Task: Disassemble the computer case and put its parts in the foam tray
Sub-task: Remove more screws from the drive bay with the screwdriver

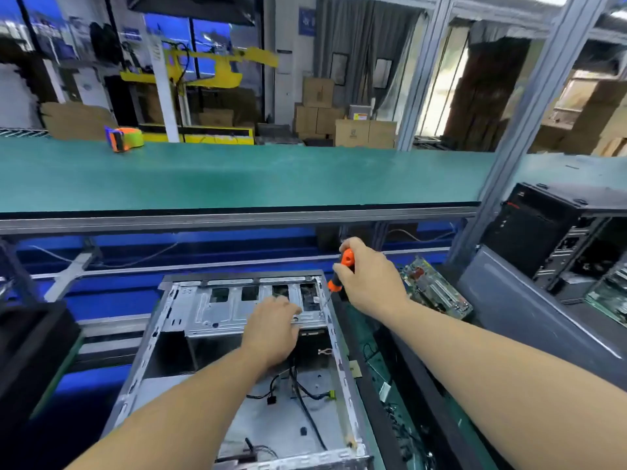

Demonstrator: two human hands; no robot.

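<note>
An open silver computer case lies flat in front of me, with loose black cables on its floor. Across its far end sits a metal drive cage. My left hand rests on the cage's right part, fingers curled over its edge. My right hand grips an orange-and-black screwdriver, whose thin shaft points down at the case's far right corner. To the right of the case lies a dark foam tray holding green circuit boards.
A green workbench shelf runs across above the work area, with an orange tape dispenser on it. A second black computer tower and a grey side panel stand at the right. A dark object sits at the left.
</note>
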